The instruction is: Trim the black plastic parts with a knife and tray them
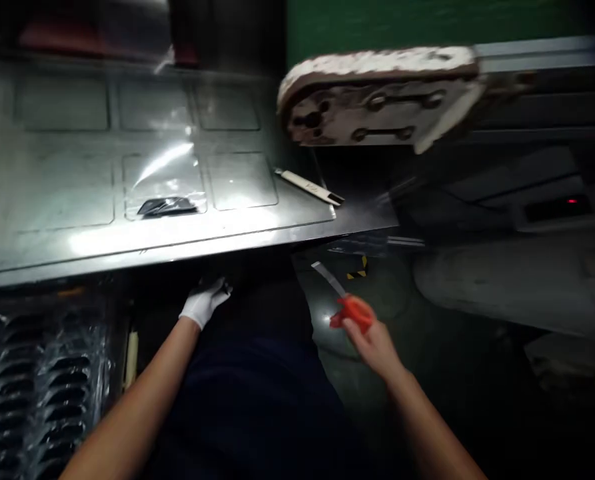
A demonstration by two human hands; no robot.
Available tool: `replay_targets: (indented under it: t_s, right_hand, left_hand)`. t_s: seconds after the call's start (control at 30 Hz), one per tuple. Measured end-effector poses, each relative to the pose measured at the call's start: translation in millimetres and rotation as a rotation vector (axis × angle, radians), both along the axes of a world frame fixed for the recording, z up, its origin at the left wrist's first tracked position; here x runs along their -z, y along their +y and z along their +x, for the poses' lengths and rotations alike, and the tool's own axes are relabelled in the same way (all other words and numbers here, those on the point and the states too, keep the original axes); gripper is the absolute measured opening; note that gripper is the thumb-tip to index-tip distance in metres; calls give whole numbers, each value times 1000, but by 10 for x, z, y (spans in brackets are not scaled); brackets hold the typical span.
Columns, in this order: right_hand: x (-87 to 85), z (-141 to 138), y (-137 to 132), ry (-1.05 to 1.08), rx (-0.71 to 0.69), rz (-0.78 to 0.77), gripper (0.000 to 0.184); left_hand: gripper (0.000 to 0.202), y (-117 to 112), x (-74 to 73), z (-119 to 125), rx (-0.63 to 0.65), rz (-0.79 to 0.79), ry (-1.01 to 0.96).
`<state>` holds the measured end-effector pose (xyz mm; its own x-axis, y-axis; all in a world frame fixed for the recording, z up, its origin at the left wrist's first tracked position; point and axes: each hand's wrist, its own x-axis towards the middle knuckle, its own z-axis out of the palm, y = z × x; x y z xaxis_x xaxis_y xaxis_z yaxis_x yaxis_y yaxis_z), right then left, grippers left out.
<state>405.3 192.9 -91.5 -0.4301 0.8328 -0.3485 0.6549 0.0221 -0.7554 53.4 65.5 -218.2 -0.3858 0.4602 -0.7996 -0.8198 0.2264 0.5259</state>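
Observation:
My left hand (pixel 204 304), in a white glove, is below the front edge of the metal table. Its fingers are curled around something small and dark that blends into the background. To the right, my bare right hand (pixel 374 343) is closed around a red-handled tool (pixel 354 312). A thin, pale, blade-like strip (pixel 328 277) extends from the tool up and to the left; blur hides its exact kind. On the table lies a clear plastic bag (pixel 164 177) with a dark curved piece (pixel 167 207) at its lower end.
A white cutter-like pen (pixel 310 187) rests near the right end of the metal table (pixel 162 143). Beyond it juts a worn conveyor end (pixel 377 100) beside a green belt (pixel 427 23). A plastic tray (pixel 42 387) with several dark curved pieces is at lower left.

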Motion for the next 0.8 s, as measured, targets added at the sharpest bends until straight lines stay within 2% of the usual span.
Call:
replay_targets:
  t_s: [0.07,0.13,0.23,0.33,0.47,0.63,0.7,0.8]
  right_hand:
    - [15,-211,-202,-280,-308,-133,44]
    - [84,-500,-332,-459,-453,-177,41]
    - [150,-854,-332,-510,-459,-147,41]
    - [112,-1001,-232,-523,-485,-176,42]
    - [39,-1008,-109,-520,-534,-271,43]
    - [73,-972,54,-518,-508,-255,46]
    - [95,-940,74,-486,-471,-231,48]
    - [98,-838,47,-396,-413,-218,47]
  left_hand:
    - [23,-50,244,-5,3,-8,-61]
    - [21,-70,380,-13,28,-3,-80]
    - [21,-85,446,-47,87,1,-29]
    - [27,-107,457,-81,184,-12,93]
    - [34,-129,469,-104,405,-97,308]
    - [33,-168,468,-151,757,-185,559]
    - [33,-143,420,-165,873,-198,650]
    - [33,-21,256,-164,1003,-209,805]
